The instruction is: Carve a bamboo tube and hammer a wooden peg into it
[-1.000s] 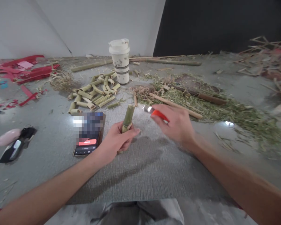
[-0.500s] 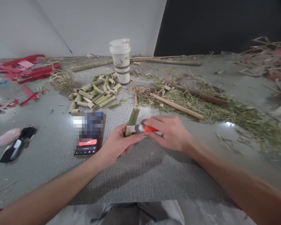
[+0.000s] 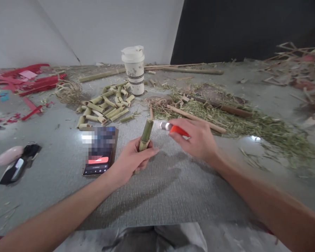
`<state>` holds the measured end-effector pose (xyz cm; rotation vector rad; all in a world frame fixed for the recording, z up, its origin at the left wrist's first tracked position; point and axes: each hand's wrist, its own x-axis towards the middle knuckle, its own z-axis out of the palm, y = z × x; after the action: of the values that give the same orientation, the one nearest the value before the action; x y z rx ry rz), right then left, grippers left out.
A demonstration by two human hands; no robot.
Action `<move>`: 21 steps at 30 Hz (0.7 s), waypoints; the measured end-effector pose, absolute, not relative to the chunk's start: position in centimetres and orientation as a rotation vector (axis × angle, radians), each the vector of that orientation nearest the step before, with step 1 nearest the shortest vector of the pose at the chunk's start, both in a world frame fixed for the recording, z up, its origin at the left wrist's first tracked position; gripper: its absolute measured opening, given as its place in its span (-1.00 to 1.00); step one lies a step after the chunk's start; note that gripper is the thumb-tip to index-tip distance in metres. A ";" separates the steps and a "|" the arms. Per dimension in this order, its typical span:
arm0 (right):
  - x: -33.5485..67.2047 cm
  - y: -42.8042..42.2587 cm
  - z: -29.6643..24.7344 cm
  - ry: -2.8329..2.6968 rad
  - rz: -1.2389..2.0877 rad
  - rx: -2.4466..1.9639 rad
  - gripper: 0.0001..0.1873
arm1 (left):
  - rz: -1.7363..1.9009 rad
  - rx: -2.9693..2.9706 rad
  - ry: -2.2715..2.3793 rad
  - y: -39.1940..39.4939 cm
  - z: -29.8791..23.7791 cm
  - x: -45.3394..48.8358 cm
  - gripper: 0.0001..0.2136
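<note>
A short green stalk piece, like bamboo or reed, stands tilted in my left hand, whose fingers wrap round its lower part. Its cut upper end points away from me. My right hand is closed on the orange handle of a utility knife. The blade end, bright and blurred, points left and sits a little to the right of the stalk, apart from it. Beyond my left hand lies a pile of cut stalk pieces.
A lidded paper cup stands behind the pile. Left of my hand lies a phone, with keys further left. Green shavings and a brown stick spread to the right. Red strips lie far left.
The knife has come away from the stalk: my right hand has moved it right and slightly up. My left hand still holds the stalk, shifted a little left.
</note>
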<state>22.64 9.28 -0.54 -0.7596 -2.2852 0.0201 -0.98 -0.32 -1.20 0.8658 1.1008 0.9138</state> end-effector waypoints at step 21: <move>22.8 9.5 -0.4 -2.268 0.098 -0.794 -0.77 | 0.909 0.906 1.048 -0.5 -1.1 -0.6 -0.73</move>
<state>22.81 9.49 -0.41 -0.7942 -2.2685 0.0982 -0.58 -0.54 -1.09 0.9063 1.0479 0.9094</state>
